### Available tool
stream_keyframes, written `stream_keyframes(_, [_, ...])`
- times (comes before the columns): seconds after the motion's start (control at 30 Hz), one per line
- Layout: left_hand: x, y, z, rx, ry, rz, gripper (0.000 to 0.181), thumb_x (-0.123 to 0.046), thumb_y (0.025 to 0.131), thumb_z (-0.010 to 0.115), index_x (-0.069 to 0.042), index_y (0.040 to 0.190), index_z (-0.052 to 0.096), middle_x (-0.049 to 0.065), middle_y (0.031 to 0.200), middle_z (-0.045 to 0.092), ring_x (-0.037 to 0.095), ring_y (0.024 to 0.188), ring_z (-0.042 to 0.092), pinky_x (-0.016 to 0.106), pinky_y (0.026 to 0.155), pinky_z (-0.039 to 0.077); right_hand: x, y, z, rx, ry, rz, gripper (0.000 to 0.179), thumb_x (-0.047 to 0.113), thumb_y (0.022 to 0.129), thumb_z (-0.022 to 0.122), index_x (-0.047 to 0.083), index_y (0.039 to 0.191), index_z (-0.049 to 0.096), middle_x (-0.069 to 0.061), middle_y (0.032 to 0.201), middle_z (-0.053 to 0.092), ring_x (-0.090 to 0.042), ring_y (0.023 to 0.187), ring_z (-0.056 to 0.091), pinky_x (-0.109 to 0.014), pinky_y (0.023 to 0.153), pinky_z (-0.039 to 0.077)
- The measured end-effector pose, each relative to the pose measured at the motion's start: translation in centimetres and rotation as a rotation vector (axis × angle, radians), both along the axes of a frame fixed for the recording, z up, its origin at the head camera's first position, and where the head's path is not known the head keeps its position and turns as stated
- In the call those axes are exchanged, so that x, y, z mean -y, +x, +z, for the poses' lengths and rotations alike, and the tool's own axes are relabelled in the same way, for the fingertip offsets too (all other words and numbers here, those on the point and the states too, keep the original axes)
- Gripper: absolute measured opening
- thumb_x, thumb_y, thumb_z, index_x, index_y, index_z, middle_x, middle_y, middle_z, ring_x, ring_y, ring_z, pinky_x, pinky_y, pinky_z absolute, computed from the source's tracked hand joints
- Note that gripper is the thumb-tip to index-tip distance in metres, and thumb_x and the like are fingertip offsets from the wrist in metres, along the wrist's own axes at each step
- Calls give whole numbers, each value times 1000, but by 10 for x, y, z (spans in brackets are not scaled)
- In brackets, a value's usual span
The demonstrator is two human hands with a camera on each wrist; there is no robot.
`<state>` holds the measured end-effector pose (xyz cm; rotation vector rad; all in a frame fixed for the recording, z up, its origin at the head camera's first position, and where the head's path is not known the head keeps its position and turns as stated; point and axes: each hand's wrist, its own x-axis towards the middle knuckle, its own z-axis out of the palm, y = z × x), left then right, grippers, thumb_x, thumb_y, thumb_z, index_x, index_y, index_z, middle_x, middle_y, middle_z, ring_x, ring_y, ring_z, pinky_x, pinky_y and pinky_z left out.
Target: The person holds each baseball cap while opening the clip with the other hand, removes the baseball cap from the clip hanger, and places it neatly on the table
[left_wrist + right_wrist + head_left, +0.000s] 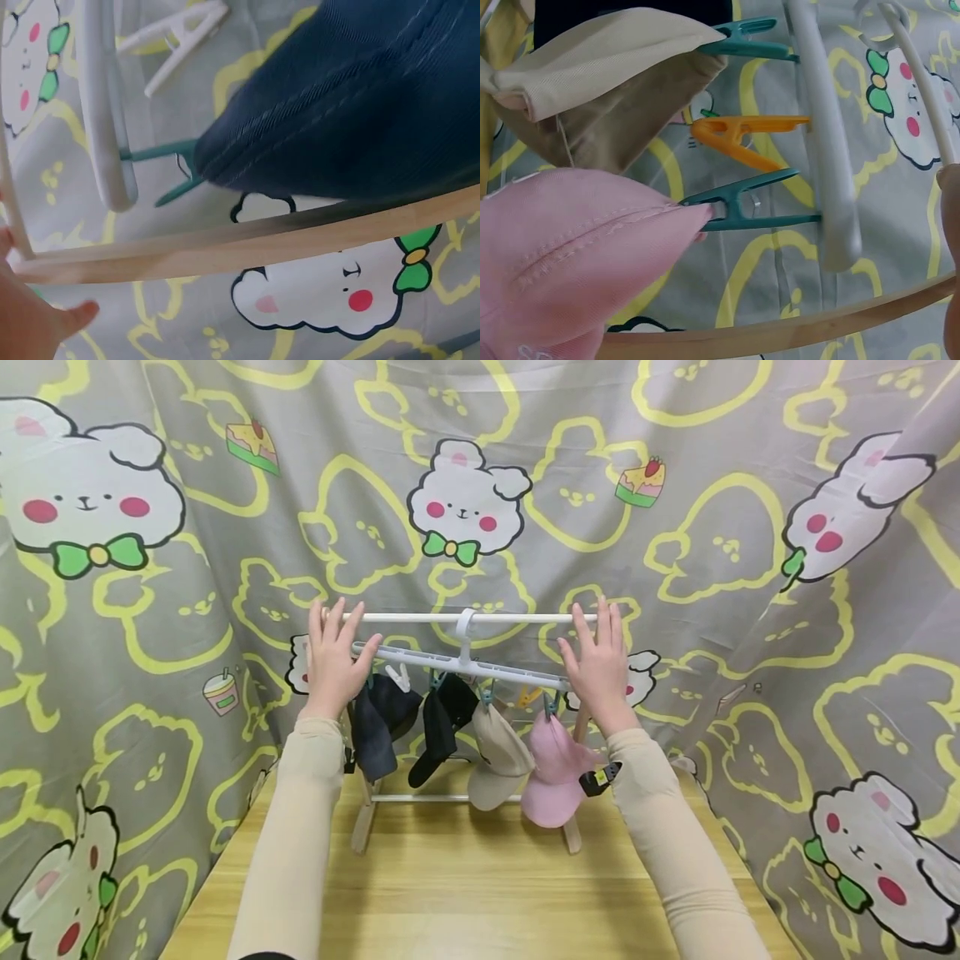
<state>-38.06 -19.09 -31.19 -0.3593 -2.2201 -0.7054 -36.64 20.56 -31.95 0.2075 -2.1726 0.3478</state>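
My left hand (332, 660) touches the left end of the rack's white top rod (412, 617), its fingers extended. At the other end, my right hand (600, 668) rests with straight fingers over the rod. A pale clip hanger (457, 664) hooks over the rod's middle and tilts down to the right. From it hang a navy cap (337, 112), a black cap (442, 718), a beige cap (495, 752) and a pink cap (592, 255). Teal clips (742, 202) pinch the caps. A white clip (180, 37) and an orange clip (735, 131) hold nothing.
The wooden rack leg (363, 818) stands on the wood-grain table (465, 902), with a lower white bar (420, 798) across. A grey curtain (285, 568) printed with cartoon animals surrounds the table at the back and sides.
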Motion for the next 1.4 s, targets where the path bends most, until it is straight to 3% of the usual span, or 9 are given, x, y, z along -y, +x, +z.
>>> stream_keyframes(0.33, [-9,14,0,140,-85,96,75,-62,96,41,-29,157,13,2,166,1,28,152,-14,71,114,-2,-5,6,-2,58,6,28,62,38,99,53,19,153,32,-14,164,9,-36,152,9,-57,119,20])
stream_keyframes(0.57, [-13,21,-7,148,-77,101,78,-62,96,41,-25,158,10,1,166,-5,26,152,-17,69,115,-4,-8,6,-15,-14,41,39,64,33,96,57,15,153,33,-17,163,15,-36,151,14,-56,119,22])
stream_keyframes(0.83, [-12,33,-29,144,-19,57,76,-58,97,44,-23,157,15,8,166,0,30,153,-10,70,114,0,-9,9,-28,-52,48,69,64,31,94,61,11,150,38,-19,162,18,-34,152,12,-52,122,16])
stream_keyframes(1.13, [-7,44,-55,155,3,42,74,-59,96,46,-22,156,22,13,165,7,35,153,-2,70,114,4,-10,14,-41,-54,40,115,59,28,94,61,10,147,43,-18,162,20,-36,151,15,-58,117,21])
stream_keyframes(1.4, [-3,54,-75,187,20,37,72,-56,96,49,-23,155,26,11,165,7,34,153,-1,69,114,8,-5,17,-54,-58,46,142,57,27,94,61,9,146,45,-20,159,26,-37,149,19,-56,119,21])
